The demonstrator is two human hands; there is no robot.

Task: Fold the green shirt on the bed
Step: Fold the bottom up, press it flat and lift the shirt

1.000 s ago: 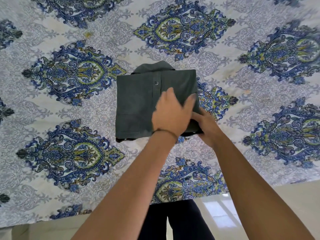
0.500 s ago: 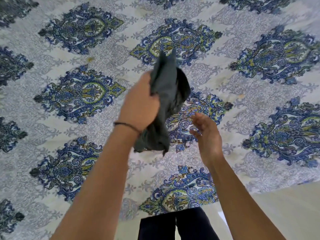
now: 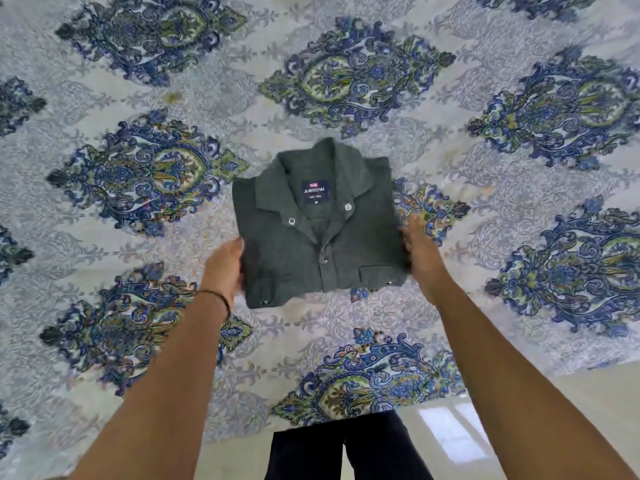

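Note:
The green shirt (image 3: 322, 233) lies on the bed as a compact folded square, front side up, with its collar, neck label, snap buttons and two chest pockets showing. My left hand (image 3: 224, 265) grips its left edge near the lower corner, fingers tucked under the cloth. My right hand (image 3: 420, 252) holds the right edge the same way. A dark band circles my left wrist.
The bed carries a white sheet (image 3: 104, 220) printed with blue and green paisley medallions. Its near edge runs along the bottom of the view, with pale floor tiles (image 3: 571, 403) at the lower right and my dark trousers (image 3: 339, 452) below the shirt.
The folded shirt lay back side up, then my left hand lifted and flipped it. Now it rests front side up with both hands on its sides.

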